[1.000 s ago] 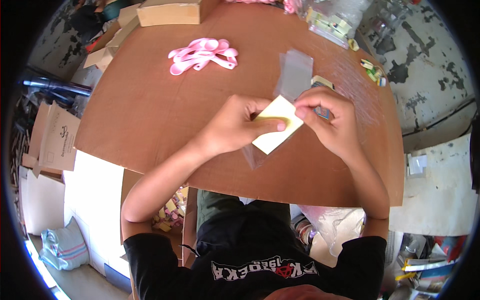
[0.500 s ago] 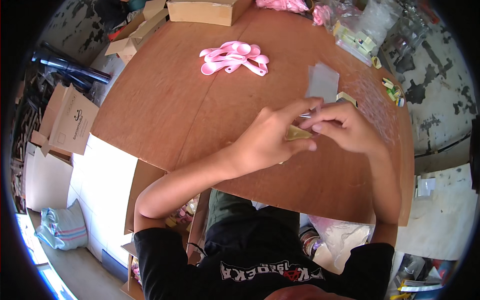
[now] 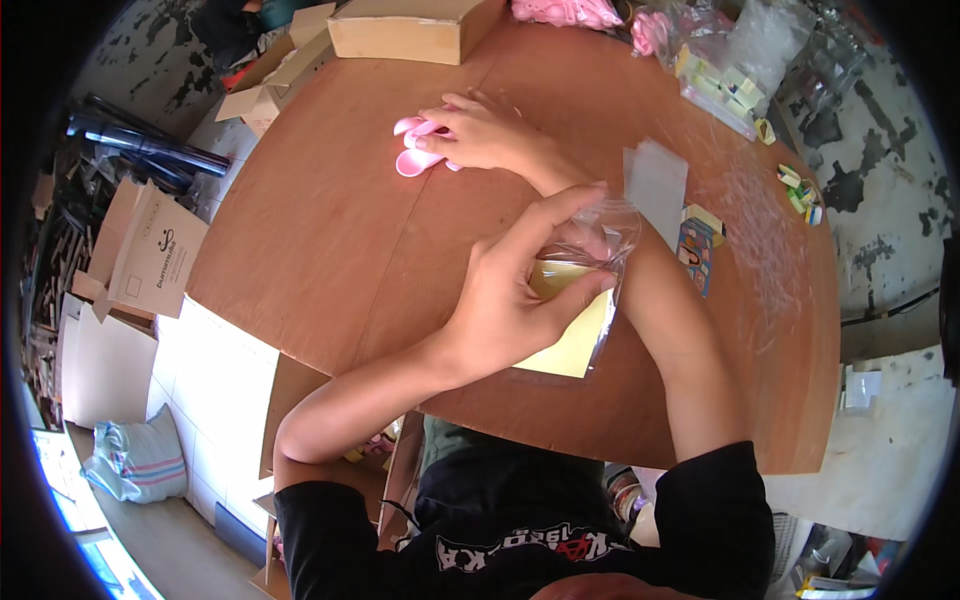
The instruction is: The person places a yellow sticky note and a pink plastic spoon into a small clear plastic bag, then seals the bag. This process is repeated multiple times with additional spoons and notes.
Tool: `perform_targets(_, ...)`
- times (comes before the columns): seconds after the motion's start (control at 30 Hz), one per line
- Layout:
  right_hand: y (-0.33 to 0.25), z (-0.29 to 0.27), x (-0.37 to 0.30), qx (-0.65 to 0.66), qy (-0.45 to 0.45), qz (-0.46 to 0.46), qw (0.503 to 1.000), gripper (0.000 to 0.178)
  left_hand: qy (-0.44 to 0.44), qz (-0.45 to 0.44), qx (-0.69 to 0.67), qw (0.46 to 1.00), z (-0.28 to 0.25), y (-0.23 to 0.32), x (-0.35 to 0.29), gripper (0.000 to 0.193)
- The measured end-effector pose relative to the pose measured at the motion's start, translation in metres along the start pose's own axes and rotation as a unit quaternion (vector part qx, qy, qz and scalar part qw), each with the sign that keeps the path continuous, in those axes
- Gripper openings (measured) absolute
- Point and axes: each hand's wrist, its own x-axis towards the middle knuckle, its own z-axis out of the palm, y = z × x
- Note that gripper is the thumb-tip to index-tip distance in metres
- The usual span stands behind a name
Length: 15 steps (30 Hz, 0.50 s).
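Note:
My left hand (image 3: 500, 300) holds a clear plastic bag (image 3: 618, 232) by its upper part, thumb on one side and fingers on the other. Inside the bag lies a flat yellow card (image 3: 570, 350). Farther off, my right hand (image 3: 478, 133) reaches across behind the bag to a pile of pink measuring spoons (image 3: 412, 164). Its fingers curl over the pile and its thumb presses against the spoons; the hand hides most of them, so how many it grips does not show.
Right of my hands lie flat clear bags (image 3: 655, 190), printed cards (image 3: 694, 258) and thin plastic strips (image 3: 755, 250). A cardboard box (image 3: 400, 30) and pink bundles (image 3: 565, 10) stand at the far edge. Small yellow packs (image 3: 720, 85) sit far right. Open cartons (image 3: 155, 250) stand left.
My right hand has left the bag and moved far left onto the pink spoons. The left hand keeps the bag, which has come into fuller view with its yellow card.

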Motion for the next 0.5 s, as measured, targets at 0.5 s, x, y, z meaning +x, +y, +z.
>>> perform_targets(0.5, 0.040, 0.008, -0.117, 0.110, 0.146, -0.061, 0.981, 0.040, -0.075, 0.001, -0.019, 0.997, 0.004, -0.001, 0.003, 0.068)
